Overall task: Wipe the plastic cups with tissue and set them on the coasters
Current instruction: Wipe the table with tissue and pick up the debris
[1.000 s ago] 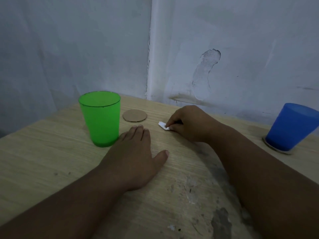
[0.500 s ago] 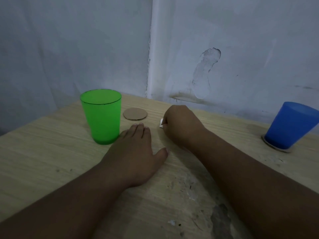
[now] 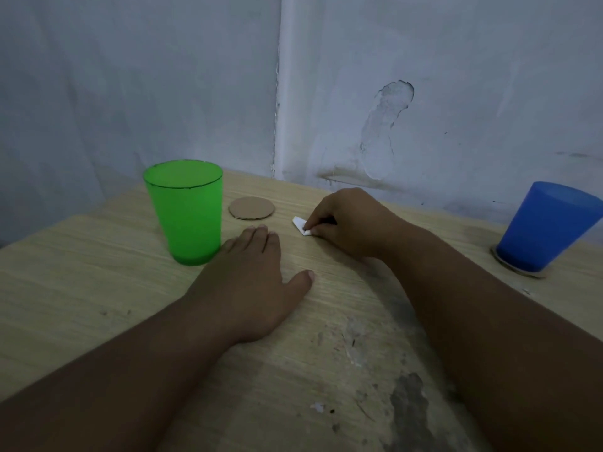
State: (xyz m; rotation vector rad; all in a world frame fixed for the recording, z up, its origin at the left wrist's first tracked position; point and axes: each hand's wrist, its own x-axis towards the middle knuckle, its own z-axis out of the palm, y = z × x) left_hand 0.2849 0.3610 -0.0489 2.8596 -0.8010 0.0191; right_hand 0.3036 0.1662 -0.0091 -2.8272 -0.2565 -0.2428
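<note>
**Head view.** A pale wood-grain table [image 3: 81,272] stands against a grey-white plastered wall [image 3: 130,76].

- **Green cup.** At 9 o'clock from the scene centre, a translucent green plastic cup [image 3: 187,213] stands upright, mouth up, directly on the tabletop.
- **Bare coaster.** A round brown cardboard coaster [image 3: 251,208] lies flat at 2 o'clock from the green cup's base, near it but apart, with nothing on it.
- **Left hand.** The left hand [image 3: 251,282] rests palm down on the table at 4 o'clock from the green cup. It is released, with fingers straight and together and the thumb spread toward 3 o'clock. The fingertips lie just beside the cup's base; whether they touch it cannot be told.
- **Right hand and tissue.** The right hand [image 3: 352,223] sits at 3 o'clock from the bare coaster, and its curled fingers pinch a small folded white tissue [image 3: 301,227]. The tissue lies low against the tabletop between this hand and the bare coaster, touching neither the coaster nor the left hand.
- **Blue cup.** At the 3 o'clock edge of the view, an opaque blue plastic cup [image 3: 548,226] stands mouth up on a 2nd round cardboard coaster [image 3: 518,272], whose rim shows around the cup's base.
- **Table surface.** Dark scuffs and worn patches [image 3: 408,402] mark the table at 5 o'clock, between the 2 forearms.
</note>
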